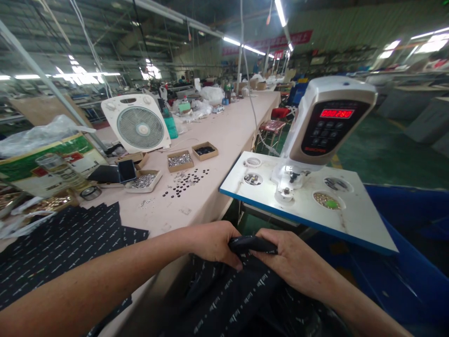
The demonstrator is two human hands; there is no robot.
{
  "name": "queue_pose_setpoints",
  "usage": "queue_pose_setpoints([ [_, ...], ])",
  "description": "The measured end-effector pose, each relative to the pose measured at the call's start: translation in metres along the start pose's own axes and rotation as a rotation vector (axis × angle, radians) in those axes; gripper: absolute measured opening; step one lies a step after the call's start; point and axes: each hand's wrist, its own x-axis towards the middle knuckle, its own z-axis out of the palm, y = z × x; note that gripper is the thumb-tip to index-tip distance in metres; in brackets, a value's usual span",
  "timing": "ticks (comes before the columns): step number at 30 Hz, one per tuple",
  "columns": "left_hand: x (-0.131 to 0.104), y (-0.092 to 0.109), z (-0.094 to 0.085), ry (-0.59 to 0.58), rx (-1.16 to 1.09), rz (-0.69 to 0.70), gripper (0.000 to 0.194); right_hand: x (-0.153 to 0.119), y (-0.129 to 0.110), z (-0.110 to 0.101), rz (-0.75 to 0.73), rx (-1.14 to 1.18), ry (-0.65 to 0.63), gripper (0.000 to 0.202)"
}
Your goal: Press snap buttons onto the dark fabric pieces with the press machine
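Note:
Both of my hands grip a black fabric piece (238,297) printed with small white lettering, low in front of me. My left hand (215,243) pinches its folded upper edge on one side. On the other side my right hand (289,257) holds the same edge between thumb and fingers. The rest of the cloth hangs down below. Beyond my right hand stands a white snap-fastening machine (315,117) with a red lit display, on a white tabletop (354,224) with round parts wells. More of the printed black fabric (66,248) lies on the long table to the left.
On the long table (231,126) stand a box fan (142,124), a teal bottle (170,125) and small cardboard trays (180,160) of metal and black snap parts. Loose black snaps (184,183) lie scattered nearby. A glass jar (58,171) is at the left. Blue cloth (414,276) hangs below the machine's tabletop.

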Motion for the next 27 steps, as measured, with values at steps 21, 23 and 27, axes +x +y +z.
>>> queue_pose_setpoints([
  [21,0.013,-0.013,0.017,0.109,-0.280,0.079,0.012,0.005,0.007,0.002,0.060,-0.025,-0.001,0.012],
  [23,0.013,-0.016,0.019,0.101,-0.313,0.084,0.014,0.006,0.007,0.003,0.069,-0.037,0.006,0.014],
  [27,0.012,-0.020,0.024,0.159,-0.298,0.111,0.014,0.008,0.007,0.006,0.053,-0.080,0.022,0.018],
])
